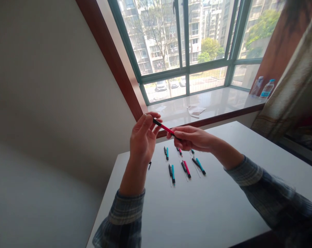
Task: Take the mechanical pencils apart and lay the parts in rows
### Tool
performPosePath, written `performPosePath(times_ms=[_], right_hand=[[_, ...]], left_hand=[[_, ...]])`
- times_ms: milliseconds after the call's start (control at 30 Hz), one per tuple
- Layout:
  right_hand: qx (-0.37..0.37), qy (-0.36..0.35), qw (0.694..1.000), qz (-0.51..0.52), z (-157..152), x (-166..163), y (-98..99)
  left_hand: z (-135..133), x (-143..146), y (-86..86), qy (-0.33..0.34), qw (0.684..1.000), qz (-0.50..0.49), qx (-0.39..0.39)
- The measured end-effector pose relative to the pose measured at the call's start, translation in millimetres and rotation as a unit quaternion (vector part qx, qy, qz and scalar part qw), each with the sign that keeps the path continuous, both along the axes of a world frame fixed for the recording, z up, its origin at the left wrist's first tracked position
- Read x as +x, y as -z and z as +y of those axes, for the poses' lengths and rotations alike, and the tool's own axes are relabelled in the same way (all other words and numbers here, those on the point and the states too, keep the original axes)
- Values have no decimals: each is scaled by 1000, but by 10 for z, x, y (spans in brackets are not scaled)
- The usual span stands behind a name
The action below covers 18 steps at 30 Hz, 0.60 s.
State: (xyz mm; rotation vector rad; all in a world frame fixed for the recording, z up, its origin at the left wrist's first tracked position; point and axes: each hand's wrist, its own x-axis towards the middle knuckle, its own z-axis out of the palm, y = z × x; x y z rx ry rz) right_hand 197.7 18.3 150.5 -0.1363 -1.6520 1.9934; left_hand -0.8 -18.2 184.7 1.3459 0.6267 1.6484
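A red pen (166,128) with black ends is held up above the table, slanting down to the right. My left hand (144,137) pinches its upper left end between thumb and fingers. At the lower right end, the fingers of my right hand (190,137) are closed round it. Below on the table lie disassembled pens in small groups: a blue and black pair of parts (173,174), a red and black pair (187,169), and another blue one (200,166). Thin refills lie beside them. My hands partly hide a farther row, where a blue pen part (167,153) shows.
The white table (197,213) stands against a window sill (220,103). On the sill are a crumpled tissue (195,111) and plastic bottles (268,89) at the right. A curtain (287,79) hangs at the right, and a wall (54,103) fills the left.
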Motion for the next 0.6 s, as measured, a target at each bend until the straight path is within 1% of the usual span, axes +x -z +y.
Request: performPosePath(times_ms=[67,100,167,267,333,467,600], right_hand=[[61,40,997,1,8,39,-143],[77,55,996,1,8,65,-185],[76,65,995,-3,3,118,-222],[42,50,998,-6,-7,165,-214],[38,41,998,-15,-8,162,-204],[83,53,994,-45,36,99,-191],[153,105,981,-63,118,24,-148]], left_hand=[[-2,47,-84,-30,999,-5,25],[-10,64,-96,-40,999,-5,31],[-24,77,-84,-43,998,0,37],[-13,43,-37,-25,999,-3,34],[10,1,-17,-22,999,-11,26],[48,-62,-8,-28,999,-25,-1],[74,-39,12,-27,998,-43,-22]])
